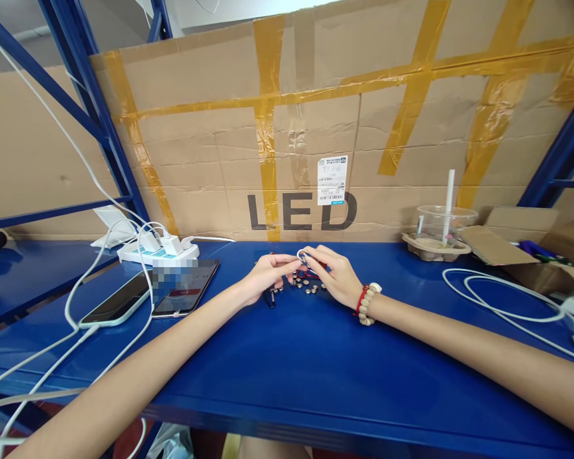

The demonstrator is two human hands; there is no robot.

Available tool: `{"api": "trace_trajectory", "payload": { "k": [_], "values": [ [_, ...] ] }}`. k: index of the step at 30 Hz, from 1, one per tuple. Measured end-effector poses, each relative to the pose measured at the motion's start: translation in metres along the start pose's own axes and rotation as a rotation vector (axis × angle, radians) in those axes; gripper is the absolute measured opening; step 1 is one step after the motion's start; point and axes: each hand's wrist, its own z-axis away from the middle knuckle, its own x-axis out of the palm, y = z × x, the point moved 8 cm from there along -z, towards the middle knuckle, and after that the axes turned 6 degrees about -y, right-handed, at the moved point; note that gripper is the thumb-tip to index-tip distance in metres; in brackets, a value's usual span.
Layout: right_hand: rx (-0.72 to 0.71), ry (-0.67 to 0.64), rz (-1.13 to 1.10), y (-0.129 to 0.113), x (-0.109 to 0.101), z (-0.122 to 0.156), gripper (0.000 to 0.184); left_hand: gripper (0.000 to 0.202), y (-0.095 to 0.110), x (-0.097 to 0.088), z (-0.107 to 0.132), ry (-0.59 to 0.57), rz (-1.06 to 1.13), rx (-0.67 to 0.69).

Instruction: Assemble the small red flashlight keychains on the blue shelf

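Above the blue table [287,363], my left hand [264,275] and my right hand [337,274] meet, fingertips pinched together. Between them is a small piece with a pale curved loop [300,255], too small to name exactly. Both hands appear closed on it. Several small round metal pieces [310,291] lie on the table just below and between my hands, some partly hidden by the fingers. A small dark clip-like piece [271,298] rests beneath my left hand. My right wrist wears a beaded bracelet [366,305] and a red cord.
On the left, two phones [119,301] [191,290] lie near a white power strip [155,253] with trailing cables. At the right stand a clear cup [440,223] with a straw, a coiled white cable [500,312] and an open carton [502,245]. A cardboard panel [210,166] closes the back.
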Motion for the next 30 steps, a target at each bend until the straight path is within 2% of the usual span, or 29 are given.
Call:
{"api": "trace_trajectory", "payload": {
  "k": [4,9,20,26,30],
  "values": [
    [-0.008,-0.007,-0.003,0.000,0.001,0.000,0.029,0.038,-0.003,0.007,0.000,-0.104,0.027,-0.031],
    [-0.006,-0.002,0.001,0.000,0.000,0.001,0.029,0.036,-0.004,0.010,-0.001,-0.152,0.056,-0.022],
    [-0.003,0.013,0.003,0.000,0.000,0.001,0.027,0.039,0.003,0.007,0.000,-0.051,-0.032,0.015],
    [-0.038,-0.013,-0.046,-0.004,0.001,0.001,0.026,0.037,0.005,0.016,0.000,-0.154,-0.146,0.064],
    [-0.006,-0.001,-0.036,-0.001,0.000,-0.001,0.026,0.032,0.002,0.028,0.001,-0.262,-0.299,0.064]
  ]
}}
